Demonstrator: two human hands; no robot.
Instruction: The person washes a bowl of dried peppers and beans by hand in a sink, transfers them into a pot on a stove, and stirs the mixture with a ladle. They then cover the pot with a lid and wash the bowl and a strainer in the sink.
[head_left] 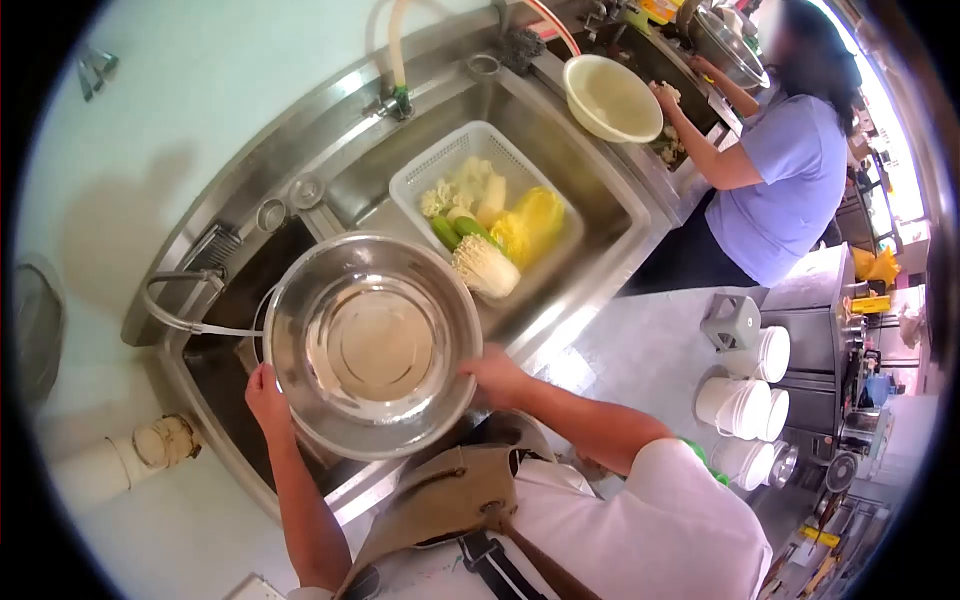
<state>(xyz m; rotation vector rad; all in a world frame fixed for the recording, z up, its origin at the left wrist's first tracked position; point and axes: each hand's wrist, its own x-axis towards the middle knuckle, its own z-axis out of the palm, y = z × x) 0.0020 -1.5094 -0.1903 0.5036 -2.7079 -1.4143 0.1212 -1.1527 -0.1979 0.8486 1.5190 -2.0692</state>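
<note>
I hold a large steel bowl (pixel 372 345) over the left basin of a steel sink (pixel 590 180). My left hand (pixel 266 397) grips its left rim and my right hand (pixel 492 375) grips its right rim. The bowl looks empty and shiny inside. Just beyond it, in the right basin, a white plastic basket (pixel 425 170) holds cabbage, cauliflower, green cucumbers and yellow vegetables.
A faucet (pixel 180 290) curves over the left basin and a hose (pixel 396 60) hangs at the back. Another person in a lilac shirt (pixel 785 180) works at the far counter beside a cream bowl (pixel 612 97). White buckets (pixel 745 400) stand on the floor at right.
</note>
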